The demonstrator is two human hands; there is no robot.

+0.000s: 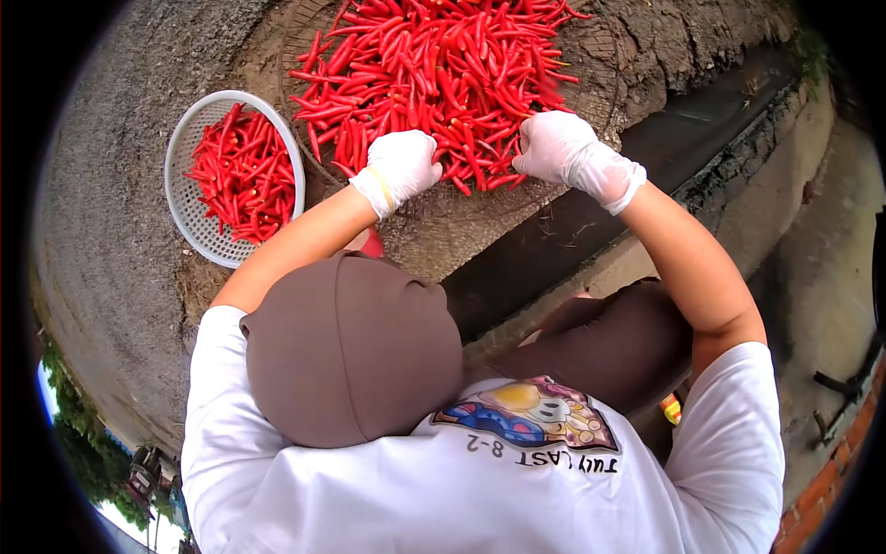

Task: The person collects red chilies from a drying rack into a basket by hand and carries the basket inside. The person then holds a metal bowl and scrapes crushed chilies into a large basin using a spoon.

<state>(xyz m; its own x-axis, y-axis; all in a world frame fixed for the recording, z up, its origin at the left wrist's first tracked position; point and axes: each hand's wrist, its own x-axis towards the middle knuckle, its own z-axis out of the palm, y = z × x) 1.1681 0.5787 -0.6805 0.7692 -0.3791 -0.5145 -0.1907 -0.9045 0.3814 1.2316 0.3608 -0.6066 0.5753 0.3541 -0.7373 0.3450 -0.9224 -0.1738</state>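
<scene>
A big heap of red chili peppers (443,83) lies on a round wire rack (614,88) at the top of the view. At the near left side of the heap is my left hand (401,168), in a white glove, its fingers curled closed against the peppers. My right hand (558,150), gloved too, is at the near right side with fingers and thumb pressed together. Whatever either hand holds is too hidden to make out. Left of the heap stands a white perforated basket (189,217) with more red chilies (242,174) in it.
Rough grey ground (111,185) surrounds the basket. A dark channel (554,263) runs diagonally to the right of the rack, below my right hand. My brown-clad knee (355,351) fills the lower middle. Bricks (826,480) show at the lower right edge.
</scene>
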